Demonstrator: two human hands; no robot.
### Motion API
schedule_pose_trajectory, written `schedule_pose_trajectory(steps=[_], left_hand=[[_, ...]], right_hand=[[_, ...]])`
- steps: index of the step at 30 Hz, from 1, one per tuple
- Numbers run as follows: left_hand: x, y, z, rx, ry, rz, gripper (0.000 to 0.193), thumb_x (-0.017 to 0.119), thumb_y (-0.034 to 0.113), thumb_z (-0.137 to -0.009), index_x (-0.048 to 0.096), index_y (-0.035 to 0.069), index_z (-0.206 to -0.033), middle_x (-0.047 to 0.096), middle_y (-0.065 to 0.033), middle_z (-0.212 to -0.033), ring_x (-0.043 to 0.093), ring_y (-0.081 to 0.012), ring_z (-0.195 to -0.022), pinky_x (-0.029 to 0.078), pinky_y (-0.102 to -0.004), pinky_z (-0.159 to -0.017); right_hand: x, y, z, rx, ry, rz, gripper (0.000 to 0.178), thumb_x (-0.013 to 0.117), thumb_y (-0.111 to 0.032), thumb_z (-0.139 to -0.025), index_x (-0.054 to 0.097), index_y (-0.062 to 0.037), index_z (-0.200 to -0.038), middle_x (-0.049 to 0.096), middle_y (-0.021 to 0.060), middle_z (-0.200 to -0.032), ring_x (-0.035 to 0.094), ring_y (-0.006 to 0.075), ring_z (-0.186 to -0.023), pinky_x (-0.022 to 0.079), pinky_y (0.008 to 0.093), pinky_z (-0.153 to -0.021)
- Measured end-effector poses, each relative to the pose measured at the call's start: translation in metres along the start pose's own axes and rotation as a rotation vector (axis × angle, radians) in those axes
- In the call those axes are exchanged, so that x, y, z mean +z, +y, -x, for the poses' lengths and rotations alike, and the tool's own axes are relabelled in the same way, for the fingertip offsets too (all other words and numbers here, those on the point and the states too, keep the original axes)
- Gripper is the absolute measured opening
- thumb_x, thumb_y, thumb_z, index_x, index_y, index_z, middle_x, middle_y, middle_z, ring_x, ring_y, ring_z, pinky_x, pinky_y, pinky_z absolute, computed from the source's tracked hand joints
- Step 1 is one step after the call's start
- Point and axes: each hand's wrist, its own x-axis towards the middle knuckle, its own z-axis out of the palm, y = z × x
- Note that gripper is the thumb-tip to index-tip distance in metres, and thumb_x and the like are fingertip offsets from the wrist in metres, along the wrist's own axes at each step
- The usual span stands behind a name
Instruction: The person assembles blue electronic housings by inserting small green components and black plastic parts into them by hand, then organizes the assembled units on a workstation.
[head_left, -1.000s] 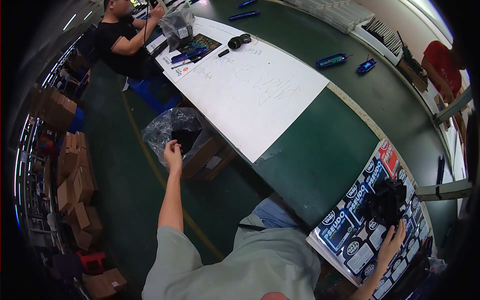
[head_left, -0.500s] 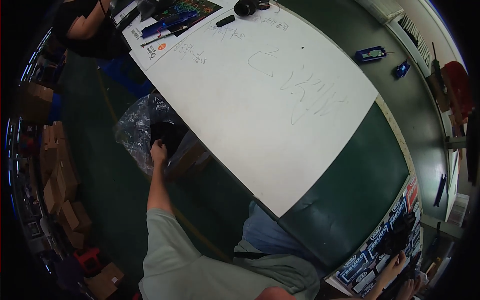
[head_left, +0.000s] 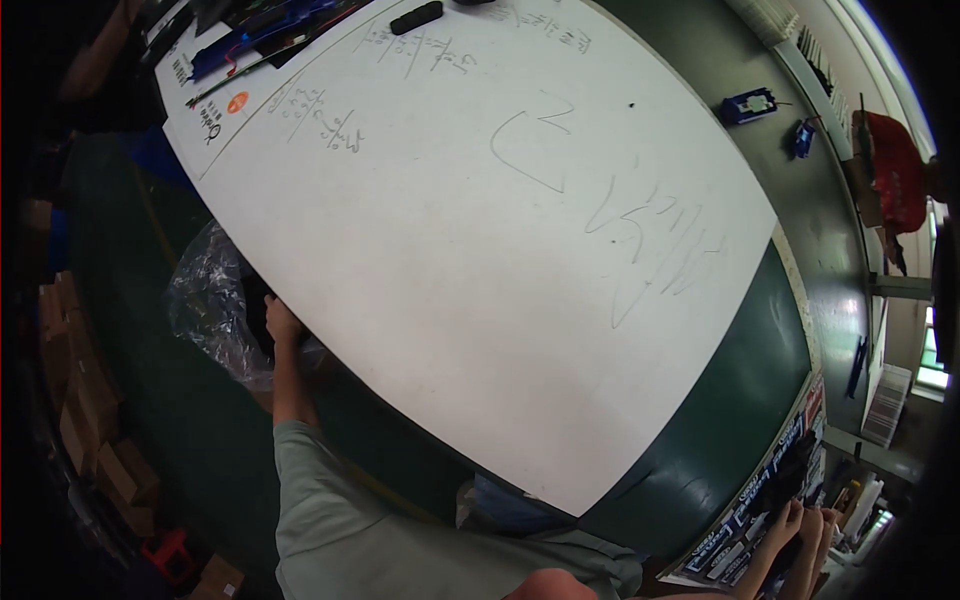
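My left hand reaches down beside the table's left edge, into a clear plastic bag. Its fingers are closed against black contents in the bag; what exactly they grip is too dark to make out. The tabletop's edge hides part of the bag. My right hand is out of view. Right beside my reaching arm is the white tabletop, marked with pen strokes and handwriting.
At the lower right, another person's hands handle a black item above a printed board. A black marker-like object and blue parts lie at the table's far end. Cardboard boxes stand on the left floor.
The view has shifted, so the tabletop fills more of it and covers more of the bag. My left hand is now closer to the table edge, still at the black contents.
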Motion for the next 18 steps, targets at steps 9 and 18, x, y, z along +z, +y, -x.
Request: schedule_pose_trajectory(steps=[9,18], left_hand=[[-0.048,-0.106,-0.083,0.235,0.232,0.025,0.049,0.053,0.037,-0.103,0.061,-0.005,-0.127,0.066,-0.0312,-0.119,0.063,-0.0481,-0.111,0.050,-0.0545,-0.091],[-0.176,-0.047,0.007,0.149,0.502,0.554,0.058,0.052,0.054,-0.103,0.068,-0.001,-0.115,0.072,-0.0170,-0.111,0.068,-0.0310,-0.100,0.051,-0.0398,-0.088]], right_hand=[[0.045,-0.065,0.021,0.028,0.186,-0.069,0.014,0.067,-0.011,-0.096,0.066,0.0007,-0.103,0.068,0.0063,-0.089,0.064,0.0128,-0.079,0.052,0.0270,-0.070],[0.044,-0.072,0.024,-0.080,0.225,-0.259,0.013,0.071,-0.010,-0.091,0.069,0.0008,-0.099,0.072,0.0083,-0.084,0.066,0.0141,-0.072,0.051,0.0283,-0.068]])
